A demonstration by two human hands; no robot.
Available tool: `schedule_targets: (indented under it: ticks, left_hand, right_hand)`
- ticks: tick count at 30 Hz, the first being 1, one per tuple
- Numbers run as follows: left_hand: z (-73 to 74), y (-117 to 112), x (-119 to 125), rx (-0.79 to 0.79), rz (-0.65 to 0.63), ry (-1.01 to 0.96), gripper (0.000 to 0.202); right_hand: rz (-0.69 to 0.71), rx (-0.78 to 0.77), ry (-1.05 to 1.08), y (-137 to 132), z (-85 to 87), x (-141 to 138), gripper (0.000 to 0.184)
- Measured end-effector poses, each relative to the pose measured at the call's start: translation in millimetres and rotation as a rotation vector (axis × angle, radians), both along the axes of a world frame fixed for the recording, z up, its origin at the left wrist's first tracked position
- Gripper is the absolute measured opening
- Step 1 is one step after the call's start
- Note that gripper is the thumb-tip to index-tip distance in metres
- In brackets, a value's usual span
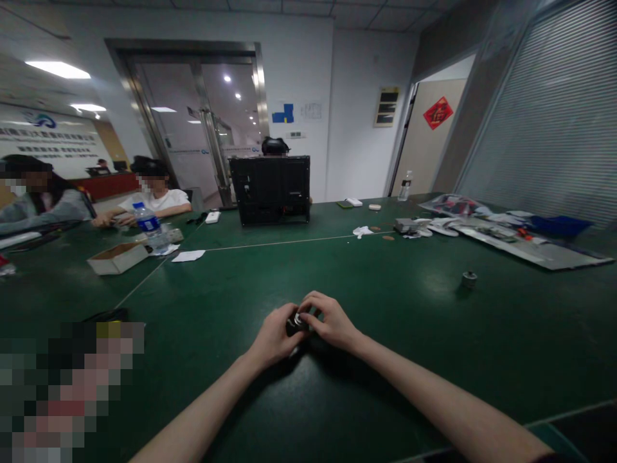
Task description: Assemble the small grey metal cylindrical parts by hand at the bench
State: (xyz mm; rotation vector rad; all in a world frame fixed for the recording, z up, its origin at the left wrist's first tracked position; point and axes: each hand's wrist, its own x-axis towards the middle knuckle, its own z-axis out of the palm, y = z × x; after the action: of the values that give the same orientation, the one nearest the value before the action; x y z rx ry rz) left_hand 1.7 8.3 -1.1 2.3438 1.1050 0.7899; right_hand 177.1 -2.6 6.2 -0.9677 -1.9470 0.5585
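Note:
Both my hands meet low over the green table (385,308), near its middle. My left hand (274,335) is curled round a small dark round part (295,322) with a shiny metal face. My right hand (330,319) closes over the same part from the right, its fingertips pinching the top. Most of the part is hidden by my fingers. A second small round metal piece (469,278) stands alone on the table to the right, well out of reach of either hand.
A black monitor back (270,190) stands at the far side. A cardboard box (118,257) and a water bottle (148,225) sit at left, near two seated people. Papers, tools and a grey panel (525,244) lie at right.

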Motion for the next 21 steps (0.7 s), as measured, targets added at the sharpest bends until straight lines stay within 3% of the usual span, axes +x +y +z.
schedule_targets:
  ticks: [7,15,21]
  left_hand:
    - [0.8,0,0,-0.002,0.045,-0.01,0.027]
    - [0.4,3,-1,-0.001,0.127,-0.028,0.018]
    - [1.9,2,-1,0.003,0.123,-0.032,0.019]
  right_hand:
    - [-0.074,0.017,-0.017,5,8.0,12,0.01]
    - [-0.026,-0.006,-0.337,19,-19.8,21,0.011]
    - [0.002,0.008,-0.38,18,-22.4,19,0.011]
